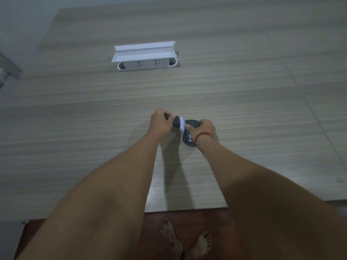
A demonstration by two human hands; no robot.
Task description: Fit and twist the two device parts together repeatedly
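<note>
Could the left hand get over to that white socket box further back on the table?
Probably yes: the bare table between the left hand and the socket box holds nothing, but that hand now grips a dark object.

your left hand (159, 121) is covering most of the dark handle (174, 122), and your right hand (203, 128) is hiding much of the black object (188, 139), so its white lettering is reading only partly. the white piece (181, 124) between them is blurring. the table (244, 91) is running off the right edge.
</note>
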